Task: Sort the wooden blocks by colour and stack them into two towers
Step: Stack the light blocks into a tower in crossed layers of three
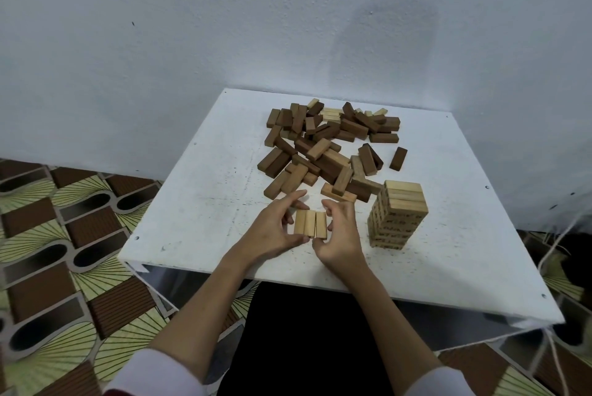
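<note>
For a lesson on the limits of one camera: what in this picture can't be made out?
- Tower, head view: marks on the block sides too small to read; far sides face away.
- Pile: lower blocks covered by upper ones, so no count.
- Three light blocks: ends covered by left hand and right hand.
- Sleeves: cut off by the bottom edge.

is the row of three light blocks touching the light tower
Apart. The head view shows bare white table and the right hand between the three light blocks and the light tower.
</note>
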A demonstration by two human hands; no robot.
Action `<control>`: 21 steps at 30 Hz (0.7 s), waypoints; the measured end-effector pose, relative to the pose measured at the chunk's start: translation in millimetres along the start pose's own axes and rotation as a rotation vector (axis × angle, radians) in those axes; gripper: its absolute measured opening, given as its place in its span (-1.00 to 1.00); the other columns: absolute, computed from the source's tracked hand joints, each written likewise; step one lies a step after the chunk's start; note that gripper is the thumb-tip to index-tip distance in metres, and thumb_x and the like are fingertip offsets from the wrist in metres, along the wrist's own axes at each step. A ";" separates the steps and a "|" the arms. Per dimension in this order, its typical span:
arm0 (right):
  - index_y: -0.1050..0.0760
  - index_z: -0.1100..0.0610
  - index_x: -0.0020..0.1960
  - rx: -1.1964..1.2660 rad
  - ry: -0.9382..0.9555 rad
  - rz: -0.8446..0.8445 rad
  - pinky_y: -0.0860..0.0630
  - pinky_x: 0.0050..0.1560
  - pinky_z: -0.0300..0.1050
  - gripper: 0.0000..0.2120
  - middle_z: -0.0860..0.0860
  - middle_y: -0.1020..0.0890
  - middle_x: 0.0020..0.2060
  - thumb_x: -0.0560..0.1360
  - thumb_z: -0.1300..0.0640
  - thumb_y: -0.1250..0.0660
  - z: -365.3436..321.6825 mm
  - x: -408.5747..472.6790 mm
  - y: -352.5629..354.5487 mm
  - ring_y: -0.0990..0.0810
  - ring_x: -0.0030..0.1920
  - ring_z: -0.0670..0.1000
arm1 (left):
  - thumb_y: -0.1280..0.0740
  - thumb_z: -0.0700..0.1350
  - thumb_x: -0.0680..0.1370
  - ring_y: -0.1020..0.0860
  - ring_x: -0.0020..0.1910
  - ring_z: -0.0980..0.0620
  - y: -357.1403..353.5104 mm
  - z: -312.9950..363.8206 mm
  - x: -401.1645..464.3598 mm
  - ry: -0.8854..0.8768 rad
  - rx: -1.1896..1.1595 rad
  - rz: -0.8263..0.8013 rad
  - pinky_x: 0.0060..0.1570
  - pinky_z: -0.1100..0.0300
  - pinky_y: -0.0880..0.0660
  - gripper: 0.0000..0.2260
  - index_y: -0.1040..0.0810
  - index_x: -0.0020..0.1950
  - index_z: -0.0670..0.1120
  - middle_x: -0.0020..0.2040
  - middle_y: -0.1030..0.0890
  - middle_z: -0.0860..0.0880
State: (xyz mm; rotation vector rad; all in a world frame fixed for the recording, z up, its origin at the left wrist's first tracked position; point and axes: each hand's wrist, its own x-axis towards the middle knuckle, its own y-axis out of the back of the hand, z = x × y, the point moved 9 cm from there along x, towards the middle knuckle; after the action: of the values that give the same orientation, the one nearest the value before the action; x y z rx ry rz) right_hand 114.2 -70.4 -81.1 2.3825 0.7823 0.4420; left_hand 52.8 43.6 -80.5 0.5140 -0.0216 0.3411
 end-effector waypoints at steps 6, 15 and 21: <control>-0.21 0.16 0.45 0.022 0.017 -0.010 -0.44 0.21 0.00 -0.27 0.03 -0.30 0.25 0.33 0.31 -0.39 0.2 -1.4 -0.4 -0.36 0.22 0.04 | -0.55 -0.16 0.34 -0.41 -0.14 0.12 -0.2 1.5 -0.8 -0.009 0.022 -0.003 -0.14 0.39 -0.40 -0.27 -0.32 0.44 0.06 0.12 -0.53 0.13; -0.25 0.15 0.45 0.032 0.058 0.006 -0.42 0.18 0.03 -0.31 0.02 -0.47 0.18 0.35 0.32 -0.36 -1.3 -2.1 0.8 -0.36 0.17 0.01 | -0.55 -0.17 0.34 -0.42 -0.12 0.11 -1.2 1.5 -0.7 -0.008 0.025 -0.031 -0.14 0.42 -0.40 -0.24 -0.28 0.46 0.06 0.14 -0.52 0.11; -0.26 0.15 0.43 0.051 0.079 -0.032 -0.29 -0.02 -0.46 -0.33 0.02 -0.48 0.15 0.36 0.36 -0.37 -3.0 -1.8 0.4 -0.34 0.04 -0.06 | -0.55 -0.23 0.32 -0.39 -0.20 0.20 -1.2 -0.2 0.5 -0.001 -0.005 -0.028 -0.18 0.43 -0.38 -0.23 -0.31 0.45 0.02 0.07 -0.53 0.15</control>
State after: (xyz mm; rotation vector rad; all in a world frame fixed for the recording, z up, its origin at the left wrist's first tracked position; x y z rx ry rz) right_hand 111.6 -70.6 -78.8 2.4082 0.8761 0.5106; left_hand 53.6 42.9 -81.2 0.5096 -0.0160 0.3137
